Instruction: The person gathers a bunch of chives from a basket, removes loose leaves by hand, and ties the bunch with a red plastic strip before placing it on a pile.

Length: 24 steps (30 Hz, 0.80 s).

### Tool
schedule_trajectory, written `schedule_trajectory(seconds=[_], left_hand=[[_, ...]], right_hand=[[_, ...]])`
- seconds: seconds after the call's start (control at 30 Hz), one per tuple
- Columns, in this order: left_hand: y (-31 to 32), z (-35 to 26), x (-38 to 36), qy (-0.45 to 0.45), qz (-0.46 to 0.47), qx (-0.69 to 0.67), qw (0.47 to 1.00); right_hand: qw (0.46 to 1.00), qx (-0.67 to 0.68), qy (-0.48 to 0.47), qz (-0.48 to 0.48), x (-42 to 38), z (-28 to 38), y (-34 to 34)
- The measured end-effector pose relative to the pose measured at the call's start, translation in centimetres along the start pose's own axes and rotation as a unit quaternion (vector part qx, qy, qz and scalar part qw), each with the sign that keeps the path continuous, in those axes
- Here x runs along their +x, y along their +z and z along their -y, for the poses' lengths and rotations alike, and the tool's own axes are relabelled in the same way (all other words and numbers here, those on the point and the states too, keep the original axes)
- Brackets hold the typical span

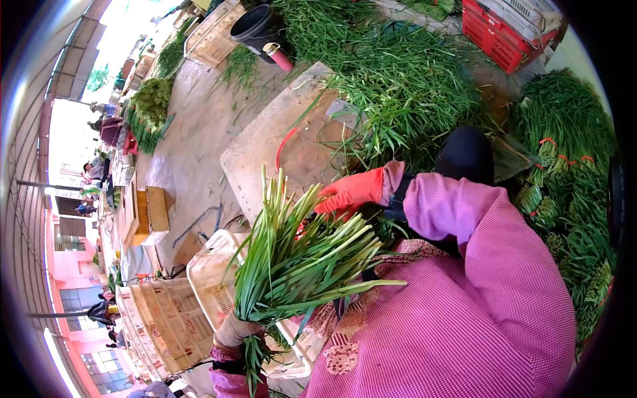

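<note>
A loose bunch of long green stalks [298, 255] fans out in front of my body. My left hand [237, 330], in a pale glove, is wrapped round its narrow leafy part at the lower left. My right hand [352, 192], in a red-orange glove, is at the upper right edge of the bunch; its fingertips are partly behind the stalks, so its grip is not clear. A red strip [285, 147] lies on the wooden board [249, 156] beyond my right hand. A large heap of loose green stalks [411, 86] covers the board's far right side.
White plastic crates [166, 322] stand at the lower left. Tied green bundles [564, 172] are piled at the right. A red crate [494, 40], a black bucket [255, 26] and a pink bottle [279, 58] stand farther off. Several people are in the left background.
</note>
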<state>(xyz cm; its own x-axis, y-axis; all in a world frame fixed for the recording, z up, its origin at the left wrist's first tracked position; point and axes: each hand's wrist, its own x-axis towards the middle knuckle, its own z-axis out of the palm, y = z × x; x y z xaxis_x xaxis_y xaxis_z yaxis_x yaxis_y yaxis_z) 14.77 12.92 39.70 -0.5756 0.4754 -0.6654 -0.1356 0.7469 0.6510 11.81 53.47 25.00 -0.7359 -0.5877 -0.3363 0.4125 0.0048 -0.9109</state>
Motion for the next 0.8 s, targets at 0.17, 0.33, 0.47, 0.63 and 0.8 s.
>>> schedule_trajectory(seconds=[0.17,0.33,0.47,0.63,0.8], left_hand=[[0.6,-0.9,-0.1,-0.002,-0.001,0.046,0.999],[-0.2,-0.4,0.2,-0.059,0.015,0.056,0.997],[0.5,-2.5,1.2,0.112,0.030,0.137,0.984],[-0.1,-1.8,0.2,0.029,-0.015,0.070,0.997],[-0.7,-1.5,0.6,-0.083,0.002,-0.010,0.996]], right_hand=[[0.991,0.135,-0.011,0.010,0.4,-0.5,1.1],[0.997,-0.004,-0.046,-0.069,-0.3,-0.3,-0.4],[0.980,-0.091,-0.056,-0.169,-1.8,0.8,-3.6],[0.820,-0.250,0.025,-0.514,-6.5,0.6,-9.5],[0.950,-0.228,-0.113,-0.183,-4.9,2.1,-4.2]])
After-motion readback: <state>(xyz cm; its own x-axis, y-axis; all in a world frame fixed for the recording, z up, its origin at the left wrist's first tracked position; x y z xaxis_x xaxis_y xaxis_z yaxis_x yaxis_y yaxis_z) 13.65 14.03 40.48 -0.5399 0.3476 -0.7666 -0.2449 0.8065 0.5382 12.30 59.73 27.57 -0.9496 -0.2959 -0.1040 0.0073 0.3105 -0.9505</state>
